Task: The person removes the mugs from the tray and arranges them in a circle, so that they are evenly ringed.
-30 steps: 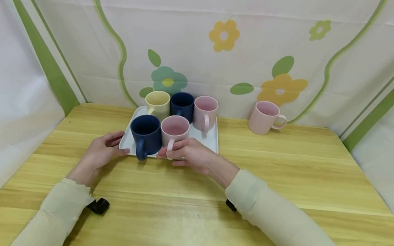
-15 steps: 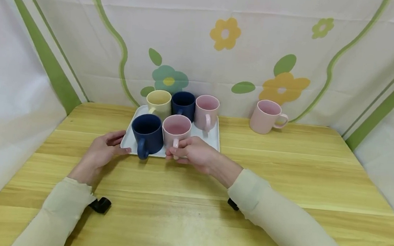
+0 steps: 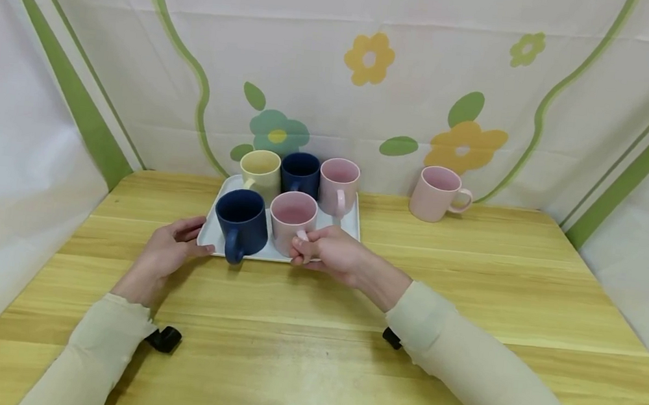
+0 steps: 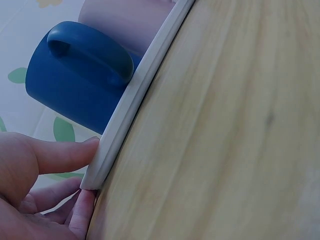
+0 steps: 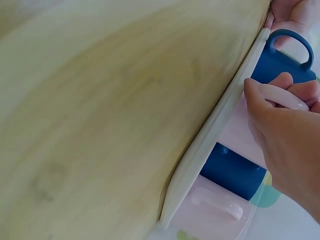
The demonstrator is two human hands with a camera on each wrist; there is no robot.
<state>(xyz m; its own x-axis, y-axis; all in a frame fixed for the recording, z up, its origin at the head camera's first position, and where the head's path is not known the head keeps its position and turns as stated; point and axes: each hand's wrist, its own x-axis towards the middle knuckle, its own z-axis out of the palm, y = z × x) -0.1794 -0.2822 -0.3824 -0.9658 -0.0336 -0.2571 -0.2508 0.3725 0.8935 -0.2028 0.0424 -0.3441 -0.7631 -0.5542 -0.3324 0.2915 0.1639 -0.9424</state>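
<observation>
Toward the front of a white tray (image 3: 351,227), my right hand (image 3: 335,256) grips the handle of a pink mug (image 3: 285,230). The right wrist view shows thumb and fingers curled round that handle (image 5: 284,96). A dark blue mug (image 3: 249,229) stands to its left, its handle jutting over the tray's front edge. At the tray's front left corner, my left hand (image 3: 166,251) pinches the rim (image 4: 134,97), thumb on top and fingers around the outside. Behind, in a row on the tray, are a yellow mug (image 3: 263,180), another dark blue mug (image 3: 306,186) and another pink mug (image 3: 331,193).
A third pink mug (image 3: 429,199) stands apart on the wooden table (image 3: 309,357), at the back right, handle pointing right. White cloth (image 3: 292,49) with flower patterns hangs right behind the tray, and plain cloth walls flank the table.
My right hand has moved the front pink mug a little to the right, opening a small gap beside the front blue mug. My left hand and the tray have stayed put.
</observation>
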